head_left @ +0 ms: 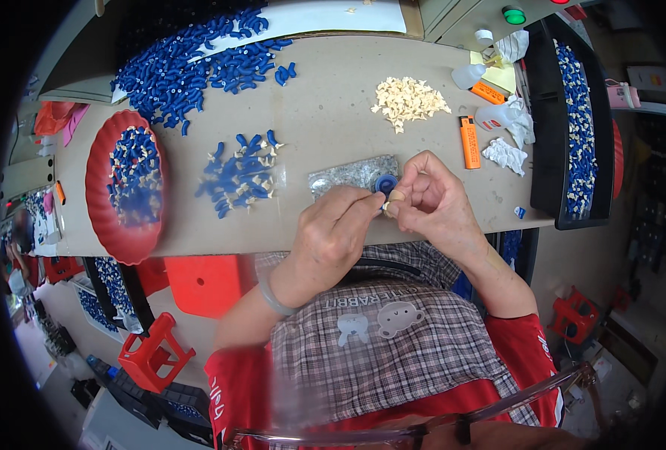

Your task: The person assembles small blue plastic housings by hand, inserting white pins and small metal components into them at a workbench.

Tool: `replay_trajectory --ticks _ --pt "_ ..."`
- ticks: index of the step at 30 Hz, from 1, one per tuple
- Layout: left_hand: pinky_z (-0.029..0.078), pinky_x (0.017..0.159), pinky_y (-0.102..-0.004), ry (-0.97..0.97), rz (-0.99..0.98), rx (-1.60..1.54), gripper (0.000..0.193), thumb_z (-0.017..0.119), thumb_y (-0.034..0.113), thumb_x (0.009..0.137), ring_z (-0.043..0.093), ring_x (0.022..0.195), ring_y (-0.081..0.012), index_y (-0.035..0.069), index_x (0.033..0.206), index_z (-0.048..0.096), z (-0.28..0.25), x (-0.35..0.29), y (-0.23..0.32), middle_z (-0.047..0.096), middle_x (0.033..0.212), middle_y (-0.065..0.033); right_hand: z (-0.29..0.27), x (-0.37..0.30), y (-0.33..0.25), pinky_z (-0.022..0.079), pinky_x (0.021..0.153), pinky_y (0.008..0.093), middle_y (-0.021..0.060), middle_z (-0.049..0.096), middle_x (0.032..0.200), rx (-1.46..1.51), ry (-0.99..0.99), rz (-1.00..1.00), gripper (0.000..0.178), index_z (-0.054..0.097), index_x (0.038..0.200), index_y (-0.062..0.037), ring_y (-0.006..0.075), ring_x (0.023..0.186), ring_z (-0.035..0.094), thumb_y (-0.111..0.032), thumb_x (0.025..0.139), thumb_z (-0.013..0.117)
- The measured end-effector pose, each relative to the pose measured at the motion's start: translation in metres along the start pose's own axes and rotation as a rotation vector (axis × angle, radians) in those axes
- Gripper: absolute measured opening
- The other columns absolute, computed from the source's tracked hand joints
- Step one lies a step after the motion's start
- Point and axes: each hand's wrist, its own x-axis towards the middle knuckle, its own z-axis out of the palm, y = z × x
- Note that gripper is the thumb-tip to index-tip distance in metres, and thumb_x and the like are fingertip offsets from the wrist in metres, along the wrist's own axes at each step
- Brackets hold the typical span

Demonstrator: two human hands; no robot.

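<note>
My left hand and my right hand meet over the near edge of the table, fingertips almost touching. Between the fingertips of the right is a small cream piece, partly covered. The left thumb and fingers are pinched together, and what they hold is hidden. Just beyond them lies a grey speckled block, with a small round blue cup at its right end. To the left, several short curved blue pieces with cream ends lie spread on the table.
A large heap of blue pieces covers the far left. Loose cream pieces are piled further back. A red scalloped bowl stands left, a long black tray right. Orange boxes, bottles and crumpled tissue lie before the tray.
</note>
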Motion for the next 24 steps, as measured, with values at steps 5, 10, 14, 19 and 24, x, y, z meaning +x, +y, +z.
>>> replay_trajectory --ticks 5,10,14,19,24 --pt "0.057 0.065 -0.0338 -0.025 0.017 -0.010 0.024 0.073 -0.010 0.075 0.069 0.077 -0.0280 -0.004 0.097 0.069 -0.001 0.002 0.003 0.067 0.090 -0.0147 -0.001 -0.004 0.001 0.046 0.059 0.0185 -0.0010 0.061 0.078 -0.031 0.014 -0.025 0.033 0.045 0.102 -0.0069 0.0029 0.070 0.058 0.008 0.084 0.068" --pt "0.057 0.068 -0.0356 -0.050 0.002 -0.015 0.024 0.071 -0.011 0.076 0.069 0.080 -0.0284 -0.004 0.098 0.069 -0.019 0.003 -0.001 0.068 0.093 -0.0157 -0.017 0.000 -0.016 0.046 0.060 0.0192 -0.0021 0.061 0.078 -0.166 -0.031 0.001 0.021 0.056 0.100 -0.0046 0.0025 0.069 0.057 0.003 0.087 0.070" --pt "0.055 0.071 -0.0363 0.055 -0.084 0.378 0.022 0.066 -0.009 0.080 0.068 0.082 -0.0290 -0.003 0.101 0.070 -0.057 -0.004 -0.029 0.069 0.096 -0.0144 -0.047 0.027 -0.005 0.046 0.059 0.0220 0.0009 0.060 0.080 -0.674 0.231 -0.182 0.009 0.066 0.095 -0.0020 0.0047 0.067 0.058 -0.003 0.088 0.070" --pt "0.054 0.076 -0.0379 0.059 -0.162 0.651 0.030 0.060 -0.008 0.074 0.065 0.088 -0.0295 0.000 0.100 0.070 -0.076 -0.009 -0.045 0.069 0.098 -0.0103 -0.041 0.050 0.006 0.053 0.066 0.0327 0.0078 0.063 0.091 -0.959 0.280 -0.483 0.013 0.068 0.098 -0.0028 0.0218 0.075 0.067 -0.003 0.085 0.070" --pt "0.053 0.080 -0.0392 0.056 -0.187 0.737 0.034 0.058 -0.010 0.072 0.064 0.096 -0.0297 0.001 0.101 0.070 -0.086 0.004 -0.047 0.068 0.104 -0.0108 -0.043 0.062 0.007 0.056 0.073 0.0384 0.0079 0.063 0.093 -1.149 0.209 -0.710 0.014 0.069 0.096 -0.0039 0.0282 0.083 0.067 -0.004 0.083 0.072"
